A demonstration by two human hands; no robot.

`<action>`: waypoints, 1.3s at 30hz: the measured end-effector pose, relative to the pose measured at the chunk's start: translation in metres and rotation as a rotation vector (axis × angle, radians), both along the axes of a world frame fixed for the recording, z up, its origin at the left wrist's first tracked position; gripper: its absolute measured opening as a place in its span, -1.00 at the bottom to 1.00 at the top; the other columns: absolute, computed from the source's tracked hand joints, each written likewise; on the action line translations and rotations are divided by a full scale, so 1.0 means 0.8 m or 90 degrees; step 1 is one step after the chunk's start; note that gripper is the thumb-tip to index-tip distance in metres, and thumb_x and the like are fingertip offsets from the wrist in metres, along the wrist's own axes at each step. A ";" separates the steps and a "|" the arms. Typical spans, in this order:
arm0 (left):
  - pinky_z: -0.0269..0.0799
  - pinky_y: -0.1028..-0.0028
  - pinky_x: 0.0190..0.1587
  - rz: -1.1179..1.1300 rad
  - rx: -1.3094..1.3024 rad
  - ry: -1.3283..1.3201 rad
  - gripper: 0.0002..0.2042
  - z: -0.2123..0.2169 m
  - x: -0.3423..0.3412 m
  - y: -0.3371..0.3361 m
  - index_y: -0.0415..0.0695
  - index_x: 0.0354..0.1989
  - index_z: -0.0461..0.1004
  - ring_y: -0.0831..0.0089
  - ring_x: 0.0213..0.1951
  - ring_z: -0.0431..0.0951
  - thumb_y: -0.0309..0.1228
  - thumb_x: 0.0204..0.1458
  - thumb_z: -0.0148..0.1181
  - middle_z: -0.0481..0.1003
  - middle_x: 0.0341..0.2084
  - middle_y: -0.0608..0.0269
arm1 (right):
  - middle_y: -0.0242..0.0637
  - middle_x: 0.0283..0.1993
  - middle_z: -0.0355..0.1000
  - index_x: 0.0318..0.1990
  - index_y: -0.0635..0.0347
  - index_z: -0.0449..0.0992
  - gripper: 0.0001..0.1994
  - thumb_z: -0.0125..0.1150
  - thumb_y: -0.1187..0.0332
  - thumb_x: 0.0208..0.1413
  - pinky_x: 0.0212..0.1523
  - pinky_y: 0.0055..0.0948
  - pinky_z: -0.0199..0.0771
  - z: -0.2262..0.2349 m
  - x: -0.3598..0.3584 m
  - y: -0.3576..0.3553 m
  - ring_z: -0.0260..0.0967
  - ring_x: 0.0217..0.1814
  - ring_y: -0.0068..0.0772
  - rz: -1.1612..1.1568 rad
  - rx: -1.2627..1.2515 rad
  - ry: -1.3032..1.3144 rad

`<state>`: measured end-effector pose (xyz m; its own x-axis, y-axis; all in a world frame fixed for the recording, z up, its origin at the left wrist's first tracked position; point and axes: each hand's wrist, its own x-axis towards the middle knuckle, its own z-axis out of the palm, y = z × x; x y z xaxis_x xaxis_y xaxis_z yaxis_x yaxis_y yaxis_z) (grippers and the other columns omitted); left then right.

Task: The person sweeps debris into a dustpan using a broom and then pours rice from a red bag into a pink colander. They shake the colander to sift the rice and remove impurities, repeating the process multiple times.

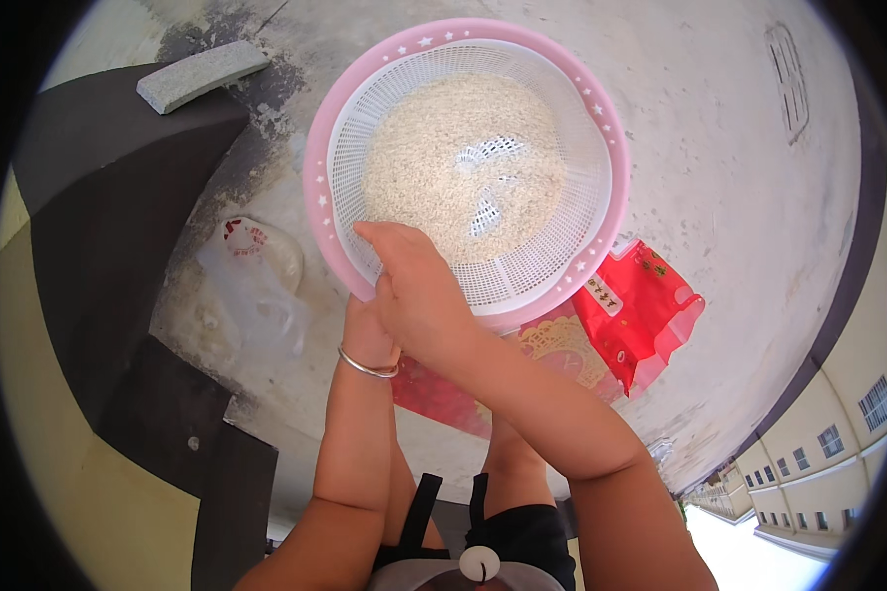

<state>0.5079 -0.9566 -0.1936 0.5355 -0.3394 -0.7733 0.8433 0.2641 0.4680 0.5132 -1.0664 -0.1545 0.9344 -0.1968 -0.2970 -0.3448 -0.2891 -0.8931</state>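
Observation:
A round white mesh basket (586,158) with a pink, star-printed rim (616,172) holds a layer of pale grains that look like rice (424,148). Bare mesh shows through in a few patches. At the rim's lower left, my two hands meet. My right hand (424,281) crosses over the rim, one digit stretched over the mesh and the others curled in toward my left hand. Below it, my left hand (367,330), with a silver bangle at the wrist, is against or just under the rim. Its fingers are hidden behind my right hand.
A red plastic bag (636,315) lies right of the basket, beside a red and gold printed sheet (552,345). At left, a clear plastic bag (256,286) lies on the concrete ground (719,197). A stone block (202,76) rests at the upper left near a dark wall edge (118,197).

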 end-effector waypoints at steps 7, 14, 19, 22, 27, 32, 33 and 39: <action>0.37 0.51 -0.61 -0.061 -0.006 0.004 -0.58 0.018 0.003 -0.006 -0.32 -0.04 0.28 0.42 -0.50 0.48 -0.59 -0.17 0.04 0.44 -0.40 0.19 | 0.08 0.17 0.21 0.22 0.38 0.13 -0.44 -0.20 0.72 -0.04 0.20 -0.33 0.19 -0.064 0.047 -0.032 0.20 0.21 -0.08 -0.164 -0.002 -0.036; 0.30 0.52 -0.72 -0.067 0.061 0.008 -0.58 0.024 0.002 -0.003 -0.29 -0.07 0.31 0.44 -0.55 0.48 -0.54 -0.21 0.09 0.46 -0.41 0.18 | 0.03 0.12 0.29 0.13 0.32 0.29 -0.54 -0.14 0.63 0.00 0.11 -0.35 0.29 -0.023 0.005 -0.126 0.32 0.11 -0.13 -0.343 -0.038 0.058; 0.27 0.55 -0.73 -0.077 0.049 -0.008 -0.58 0.027 0.006 0.000 -0.30 -0.08 0.31 0.44 -0.58 0.46 -0.52 -0.22 0.10 0.45 -0.44 0.16 | -0.04 0.06 0.37 0.02 0.27 0.42 -0.60 -0.10 0.61 -0.02 0.15 -0.28 0.25 -0.044 0.022 -0.148 0.28 0.11 -0.06 -0.320 -0.192 -0.014; 0.25 0.55 -0.75 -0.075 0.044 -0.013 -0.60 0.029 0.007 -0.002 -0.30 -0.11 0.32 0.44 -0.60 0.45 -0.52 -0.23 0.10 0.45 -0.47 0.16 | -0.06 0.05 0.37 0.03 0.26 0.41 -0.59 -0.07 0.60 -0.04 0.15 -0.24 0.23 -0.055 0.044 -0.137 0.24 0.12 -0.05 -0.282 -0.239 -0.016; 0.25 0.58 -0.74 -0.070 0.070 -0.033 -0.65 0.034 0.007 -0.003 -0.31 -0.16 0.34 0.49 -0.62 0.43 -0.56 -0.22 0.08 0.43 -0.52 0.20 | -0.10 -0.02 0.40 -0.07 0.22 0.49 -0.62 0.04 0.57 -0.14 0.06 -0.23 0.30 -0.070 0.039 -0.117 0.26 0.08 -0.08 -0.145 -0.433 -0.099; 0.22 0.60 -0.75 -0.074 0.071 -0.037 -0.64 0.027 0.011 0.012 -0.30 -0.15 0.33 0.52 -0.63 0.42 -0.56 -0.23 0.08 0.43 -0.51 0.22 | -0.14 -0.09 0.44 -0.22 0.21 0.54 -0.66 0.02 0.66 -0.22 0.01 -0.27 0.34 -0.035 0.008 -0.098 0.32 0.00 -0.09 0.132 -0.352 0.087; 0.21 0.61 -0.75 -0.080 0.079 -0.037 -0.64 0.028 0.012 0.014 -0.30 -0.15 0.33 0.53 -0.63 0.42 -0.57 -0.23 0.08 0.43 -0.51 0.23 | -0.16 -0.11 0.44 -0.25 0.22 0.55 -0.67 0.03 0.66 -0.24 0.01 -0.27 0.34 -0.028 0.010 -0.097 0.32 -0.01 -0.10 0.149 -0.331 0.143; 0.12 0.59 -0.75 -0.105 0.097 -0.049 -0.70 0.033 0.013 0.005 -0.32 -0.23 0.36 0.57 -0.72 0.30 -0.57 -0.24 0.07 0.39 -0.58 0.25 | -0.25 -0.30 0.44 -0.36 0.21 0.56 -0.75 0.07 0.63 -0.27 -0.03 -0.28 0.32 -0.060 0.075 -0.106 0.33 -0.09 -0.19 -0.029 -0.411 -0.276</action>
